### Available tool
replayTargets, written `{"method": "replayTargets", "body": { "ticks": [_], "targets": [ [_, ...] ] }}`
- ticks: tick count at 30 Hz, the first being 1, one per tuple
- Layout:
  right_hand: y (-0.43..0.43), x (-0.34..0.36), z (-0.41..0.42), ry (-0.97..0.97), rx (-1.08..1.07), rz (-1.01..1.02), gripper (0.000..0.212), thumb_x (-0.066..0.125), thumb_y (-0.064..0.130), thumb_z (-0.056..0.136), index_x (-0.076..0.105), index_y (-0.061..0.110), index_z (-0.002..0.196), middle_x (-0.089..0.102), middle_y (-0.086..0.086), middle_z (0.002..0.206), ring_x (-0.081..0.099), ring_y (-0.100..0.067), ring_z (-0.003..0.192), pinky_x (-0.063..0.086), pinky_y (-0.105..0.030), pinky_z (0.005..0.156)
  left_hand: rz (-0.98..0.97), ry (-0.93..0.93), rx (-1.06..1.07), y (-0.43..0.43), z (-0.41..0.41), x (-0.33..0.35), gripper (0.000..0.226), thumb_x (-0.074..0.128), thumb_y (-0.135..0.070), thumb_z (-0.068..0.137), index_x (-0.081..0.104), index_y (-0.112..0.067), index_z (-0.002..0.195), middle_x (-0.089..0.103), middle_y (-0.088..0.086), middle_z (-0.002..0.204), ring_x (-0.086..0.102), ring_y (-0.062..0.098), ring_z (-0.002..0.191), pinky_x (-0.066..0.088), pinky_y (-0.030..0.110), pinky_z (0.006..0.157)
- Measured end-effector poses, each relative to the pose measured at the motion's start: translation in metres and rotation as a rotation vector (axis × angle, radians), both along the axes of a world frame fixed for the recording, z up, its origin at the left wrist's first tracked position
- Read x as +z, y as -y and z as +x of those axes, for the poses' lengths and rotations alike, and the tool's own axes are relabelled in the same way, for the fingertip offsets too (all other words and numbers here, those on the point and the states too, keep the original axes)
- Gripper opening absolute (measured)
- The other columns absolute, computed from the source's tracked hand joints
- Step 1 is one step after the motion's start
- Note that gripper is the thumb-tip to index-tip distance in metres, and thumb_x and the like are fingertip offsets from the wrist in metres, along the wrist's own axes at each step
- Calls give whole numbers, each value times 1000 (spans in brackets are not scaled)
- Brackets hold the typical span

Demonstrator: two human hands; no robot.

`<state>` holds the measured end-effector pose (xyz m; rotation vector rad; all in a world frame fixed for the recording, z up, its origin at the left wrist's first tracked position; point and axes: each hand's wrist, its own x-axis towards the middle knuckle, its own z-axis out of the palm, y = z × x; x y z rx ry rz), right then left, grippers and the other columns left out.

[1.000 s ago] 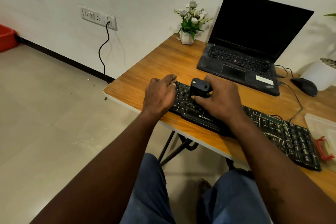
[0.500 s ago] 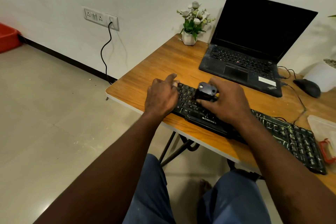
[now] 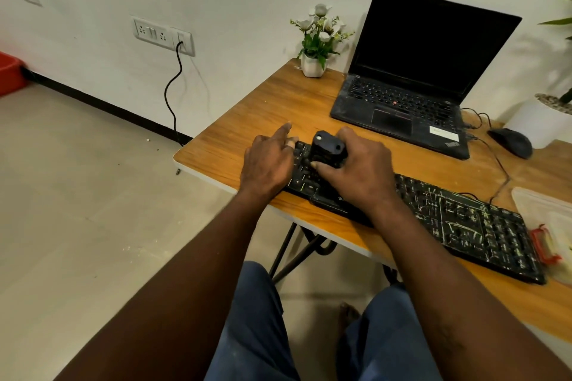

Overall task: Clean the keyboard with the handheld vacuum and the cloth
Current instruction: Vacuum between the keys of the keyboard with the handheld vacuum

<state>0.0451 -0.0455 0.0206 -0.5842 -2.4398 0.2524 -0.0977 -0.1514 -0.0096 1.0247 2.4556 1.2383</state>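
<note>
The fingers of the person's right hand [image 3: 359, 172] wrap around a small black handheld vacuum [image 3: 327, 150], thumb on its near side and the other fingers behind it, holding it upright with its lower end on the keys. It stands near the left end of a long black keyboard [image 3: 464, 219] flecked with pale debris, which lies slanted along the front edge of a wooden table [image 3: 257, 120].

The left hand [image 3: 267, 161] lies flat, palm down, over the keyboard's left end, fingers loosely spread and holding nothing. Its index finger points onto the bare tabletop beyond the keys. It sits just beside the vacuum.

Both bare forearms reach in from the bottom of the view, above knees in blue trousers.

Farther back on the table stands an open black laptop [image 3: 418, 83] with a dark screen. To its left is a small white pot of white flowers [image 3: 317, 37]. To its right lies a black computer mouse [image 3: 510, 142]. A clear plastic container with a red clip [image 3: 548, 226] sits at the right edge, touching the keyboard's far end. A black cable [image 3: 171, 90] hangs from a white wall socket [image 3: 162, 35].
</note>
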Motion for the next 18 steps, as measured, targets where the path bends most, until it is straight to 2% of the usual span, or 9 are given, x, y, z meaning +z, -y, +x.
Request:
{"method": "replayTargets", "body": {
  "ticks": [5, 7, 9, 12, 15, 18],
  "targets": [
    [13, 1, -30, 12, 89, -8, 38, 84, 36, 77, 51, 26, 94, 47, 16, 74, 52, -16, 67, 47, -41, 70, -8, -36, -2, 0, -5, -2, 73, 27, -39, 91, 28, -25, 163, 68, 15, 95, 60, 37, 98, 50, 53, 86],
    [8, 0, -21, 50, 98, -9, 42, 85, 38, 77, 48, 28, 94, 46, 18, 73, 51, -16, 68, 42, -37, 69, -34, -76, -6, 0, -5, -5, 69, 33, -35, 95, 27, -24, 163, 67, 17, 98, 59, 37, 103, 50, 53, 88],
    [0, 1, -3, 92, 86, 4, 45, 87, 41, 76, 47, 30, 93, 44, 20, 72, 53, -17, 69, 38, -36, 70, -51, -121, -12, 0, -3, -4, 62, 41, -27, 103, 27, -24, 163, 66, 19, 110, 54, 36, 117, 47, 54, 96],
    [-14, 5, 32, 139, 45, 37, 43, 87, 43, 76, 51, 28, 92, 48, 16, 72, 54, -20, 70, 34, -35, 72, -56, -175, -12, -1, -3, -5, 57, 42, -27, 107, 28, -27, 162, 63, 18, 123, 50, 33, 125, 42, 53, 104],
    [-26, 7, 64, 171, -14, 36, 42, 88, 44, 76, 56, 23, 94, 58, 7, 73, 56, -21, 68, 37, -35, 71, -53, -229, -16, -5, -7, -12, 53, 41, -29, 108, 33, -28, 160, 65, 15, 124, 47, 31, 128, 39, 50, 103],
    [-31, 9, 82, 167, -65, 18, 46, 88, 46, 74, 49, 31, 92, 60, 5, 73, 57, -21, 67, 41, -36, 69, -58, -220, -4, -8, -8, -16, 51, 41, -32, 108, 34, -33, 159, 63, 17, 126, 48, 31, 129, 39, 50, 103]
  ]
}}
